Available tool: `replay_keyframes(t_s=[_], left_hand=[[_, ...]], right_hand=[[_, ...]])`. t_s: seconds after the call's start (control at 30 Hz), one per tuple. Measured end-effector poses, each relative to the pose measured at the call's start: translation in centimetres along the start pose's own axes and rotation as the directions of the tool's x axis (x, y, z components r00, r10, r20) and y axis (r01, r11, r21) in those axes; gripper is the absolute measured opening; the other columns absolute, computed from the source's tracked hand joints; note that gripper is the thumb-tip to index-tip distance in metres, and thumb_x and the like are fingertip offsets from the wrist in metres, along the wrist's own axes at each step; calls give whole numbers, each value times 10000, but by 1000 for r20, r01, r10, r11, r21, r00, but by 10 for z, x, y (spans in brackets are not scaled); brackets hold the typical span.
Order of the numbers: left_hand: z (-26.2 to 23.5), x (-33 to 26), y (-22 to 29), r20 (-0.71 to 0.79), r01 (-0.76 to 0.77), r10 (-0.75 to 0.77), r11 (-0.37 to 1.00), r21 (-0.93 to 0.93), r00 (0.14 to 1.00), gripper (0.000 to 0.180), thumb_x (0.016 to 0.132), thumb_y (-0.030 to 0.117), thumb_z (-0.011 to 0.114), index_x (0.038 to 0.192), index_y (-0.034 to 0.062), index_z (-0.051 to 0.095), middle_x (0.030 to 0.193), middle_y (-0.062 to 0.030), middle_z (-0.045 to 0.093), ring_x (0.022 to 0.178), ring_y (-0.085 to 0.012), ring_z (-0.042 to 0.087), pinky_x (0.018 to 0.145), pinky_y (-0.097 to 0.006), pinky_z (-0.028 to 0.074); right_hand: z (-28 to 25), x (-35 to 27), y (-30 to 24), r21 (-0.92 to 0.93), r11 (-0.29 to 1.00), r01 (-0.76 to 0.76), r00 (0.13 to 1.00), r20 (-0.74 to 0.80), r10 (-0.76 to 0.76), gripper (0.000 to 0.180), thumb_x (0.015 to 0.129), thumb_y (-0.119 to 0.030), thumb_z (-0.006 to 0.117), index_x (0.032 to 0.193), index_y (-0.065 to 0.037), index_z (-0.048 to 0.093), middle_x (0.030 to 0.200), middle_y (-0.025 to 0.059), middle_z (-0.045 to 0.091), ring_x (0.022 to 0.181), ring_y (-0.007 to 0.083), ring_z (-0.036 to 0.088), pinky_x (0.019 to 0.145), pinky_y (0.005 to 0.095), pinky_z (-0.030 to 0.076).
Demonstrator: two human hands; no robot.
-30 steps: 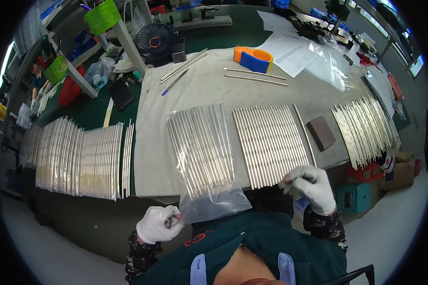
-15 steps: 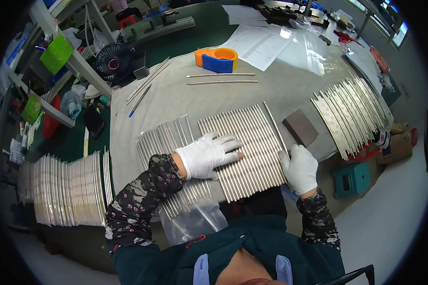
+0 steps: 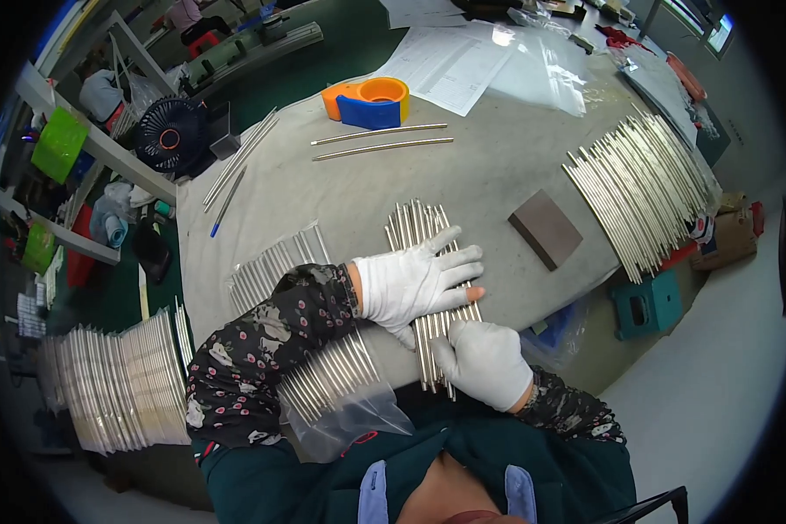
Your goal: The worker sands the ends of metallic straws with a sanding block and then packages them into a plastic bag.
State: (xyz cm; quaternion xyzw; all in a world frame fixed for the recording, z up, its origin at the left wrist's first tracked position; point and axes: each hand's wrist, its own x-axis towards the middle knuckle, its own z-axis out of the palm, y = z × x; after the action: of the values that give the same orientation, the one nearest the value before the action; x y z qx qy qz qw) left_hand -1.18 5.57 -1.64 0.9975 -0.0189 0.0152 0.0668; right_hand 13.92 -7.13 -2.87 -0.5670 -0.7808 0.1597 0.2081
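Note:
A bunched stack of thin silvery metal rods (image 3: 417,224) lies near the front edge of the cloth-covered table. My left hand (image 3: 421,281), in a white glove with one bare fingertip, rests across the stack with its fingers spread. Lower down, my gloved right hand (image 3: 487,365) has curled fingers around the right side and near ends of the same rods. Under my left forearm lies a clear plastic bag (image 3: 345,430) with a row of rods inside; the sleeve hides its middle. A brown rectangular block (image 3: 546,229) sits right of the stack.
More rods form a pile (image 3: 642,196) at the right edge, and bagged rods (image 3: 122,380) stand at the left. Farther back are an orange and blue tape dispenser (image 3: 367,103), two loose rods (image 3: 382,147), a pen (image 3: 227,203), paper sheets (image 3: 445,65) and a black fan (image 3: 171,137).
The rods, spread in a wide flat row earlier, are now squeezed into a narrow bunch. My right hand has moved left and nearer to me; the view has shifted slightly.

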Motion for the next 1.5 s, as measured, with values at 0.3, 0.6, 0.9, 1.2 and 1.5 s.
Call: replay_keyframes(t_s=[0.3, 0.6, 0.9, 1.2, 1.5], left_hand=[[-2, 8, 2, 27, 52, -51, 998, -34, 998, 951, 380, 567, 745, 1128, 38, 488, 1025, -136, 459, 1025, -296, 460, 1010, -487, 259], [6, -14, 33, -34, -5, 4, 1000, -24, 999, 938, 370, 603, 717, 1061, 5, 502, 966, -117, 472, 962, -278, 481, 923, -423, 342], [-4, 3, 45, -71, -55, 58, 997, 44, 996, 447, 708, 196, 534, 1109, 11, 466, 831, -123, 487, 789, -299, 522, 744, -405, 432], [-36, 17, 59, -669, 193, -335, 940, -280, 663, 456, 599, 125, 660, 1024, 51, 512, 768, -97, 551, 668, -292, 561, 600, -352, 460], [-34, 3, 16, -732, -82, -661, 731, -678, 166, 396, 741, 41, 654, 1095, 47, 475, 984, -35, 581, 934, -139, 572, 807, -275, 468]], right_hand=[[-17, -32, 35, -30, 952, -304, 943, -151, 296, 361, 816, -292, 569, 553, -44, 554, 543, 164, 538, 506, 317, 562, 476, 383, 444], [16, -43, 33, 631, -29, -776, 626, 761, -170, 533, 906, -430, 447, 1152, 38, 503, 989, 155, 621, 851, 202, 625, 756, 306, 506], [-9, -27, 27, 695, 21, -719, 641, 674, -366, 605, 824, -440, 509, 1128, 83, 486, 942, 246, 608, 835, 312, 633, 699, 326, 523], [-110, 25, 10, 837, 340, -429, 825, 516, -230, 692, 912, -576, 212, 995, 22, 550, 821, 166, 641, 696, 215, 631, 581, 266, 493], [-78, 118, -39, 404, 833, 377, 922, -251, -296, 761, 670, -378, 731, 1255, -26, 395, 1180, 180, 488, 1126, 293, 473, 965, 364, 366]])
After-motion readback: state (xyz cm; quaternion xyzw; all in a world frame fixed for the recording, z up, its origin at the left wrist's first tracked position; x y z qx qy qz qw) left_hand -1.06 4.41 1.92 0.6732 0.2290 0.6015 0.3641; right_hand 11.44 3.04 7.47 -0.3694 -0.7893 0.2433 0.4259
